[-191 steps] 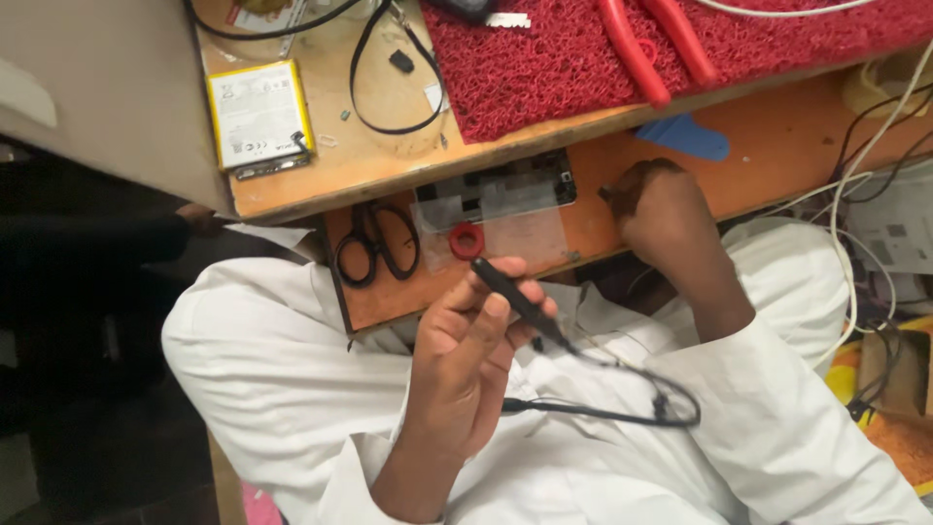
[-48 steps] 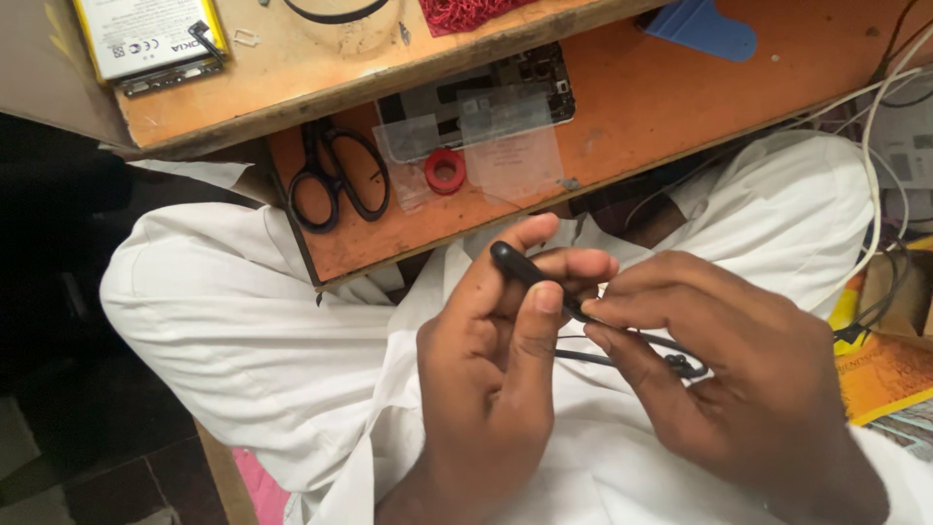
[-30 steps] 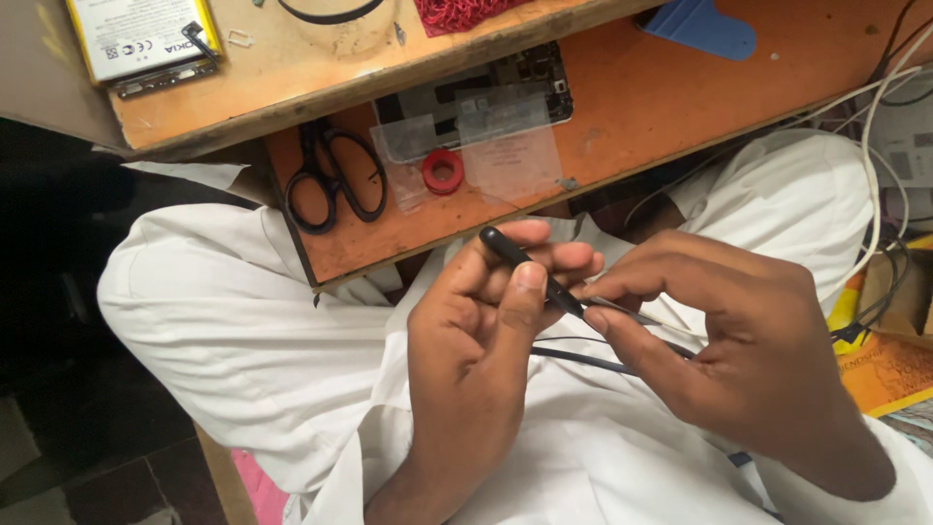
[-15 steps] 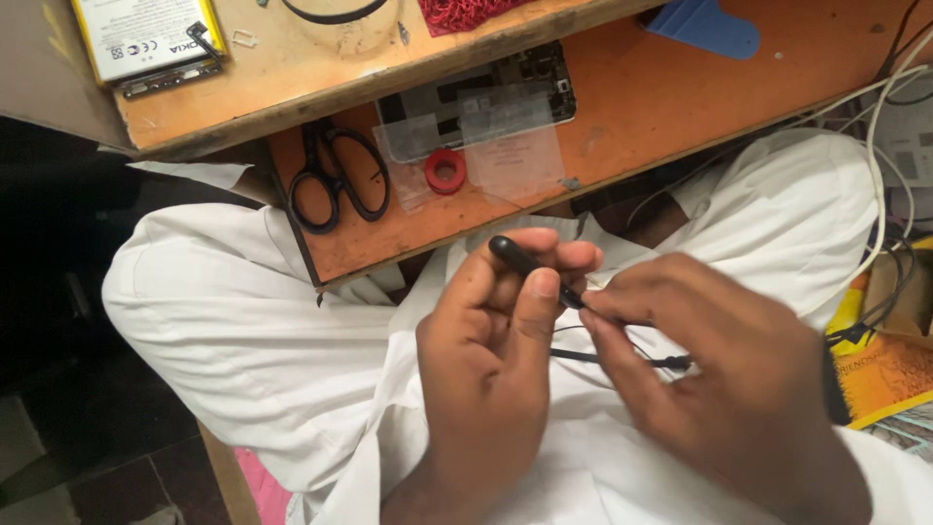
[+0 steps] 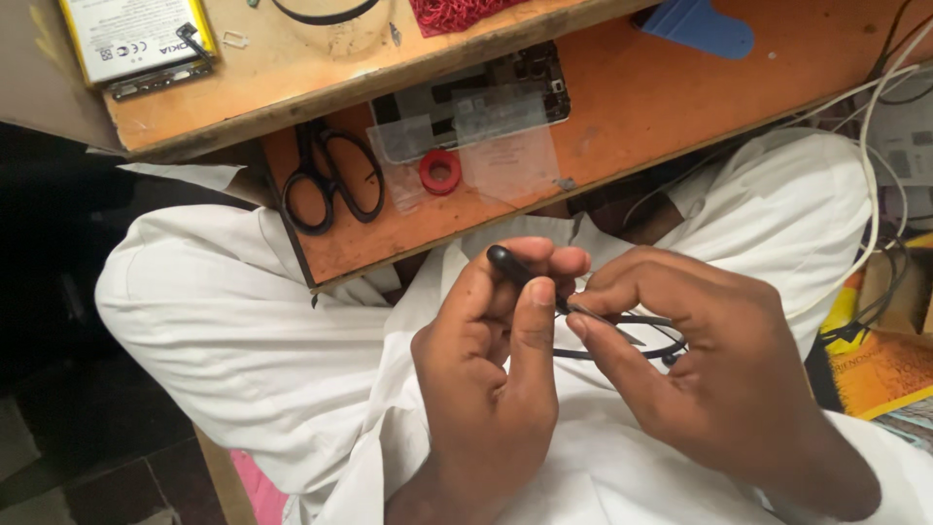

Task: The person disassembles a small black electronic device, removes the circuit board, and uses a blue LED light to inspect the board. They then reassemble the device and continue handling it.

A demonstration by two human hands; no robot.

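Both: left hand point(image 5: 491, 374) and right hand point(image 5: 714, 374) pinch black probe point(image 5: 515, 269).

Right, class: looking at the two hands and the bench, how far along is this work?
Done: an opened phone lies on the orange shelf, a clear film over it, red tape roll and scissors beside it.
In hand: the left hand grips a slim black tool over the lap; the right hand pinches its metal tip.
Left: the phone remains open, untouched.
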